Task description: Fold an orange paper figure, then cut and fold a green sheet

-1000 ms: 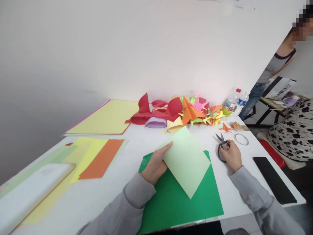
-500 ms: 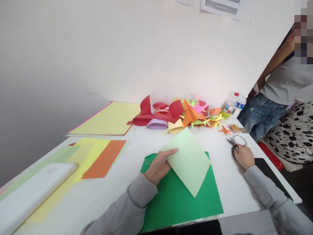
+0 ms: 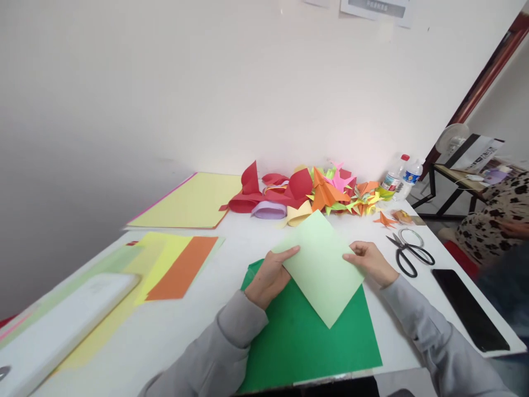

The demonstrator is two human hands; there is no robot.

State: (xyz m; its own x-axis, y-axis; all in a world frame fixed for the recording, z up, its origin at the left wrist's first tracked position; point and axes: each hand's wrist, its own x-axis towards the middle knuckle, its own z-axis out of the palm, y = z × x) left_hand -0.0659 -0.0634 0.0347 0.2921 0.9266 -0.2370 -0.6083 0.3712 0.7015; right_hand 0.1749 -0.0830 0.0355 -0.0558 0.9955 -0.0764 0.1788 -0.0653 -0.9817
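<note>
A light green paper sheet (image 3: 320, 267) is lifted a little above a dark green sheet (image 3: 314, 342) lying on the white table (image 3: 231, 242). My left hand (image 3: 270, 275) pinches the light green sheet's left corner. My right hand (image 3: 370, 262) grips its right edge with the fingers curled. Black scissors (image 3: 409, 255) lie on the table to the right of my right hand, apart from it.
A pile of folded paper shapes (image 3: 314, 193) sits at the back by the wall, with two water bottles (image 3: 400, 177) beside it. Yellow and orange sheets (image 3: 173, 259) lie left. A tape ring (image 3: 410, 236) and a black phone (image 3: 469, 309) are at the right.
My right hand has let go of the scissors at the right and come left onto the light green sheet's right edge. The person standing at the right is gone.
</note>
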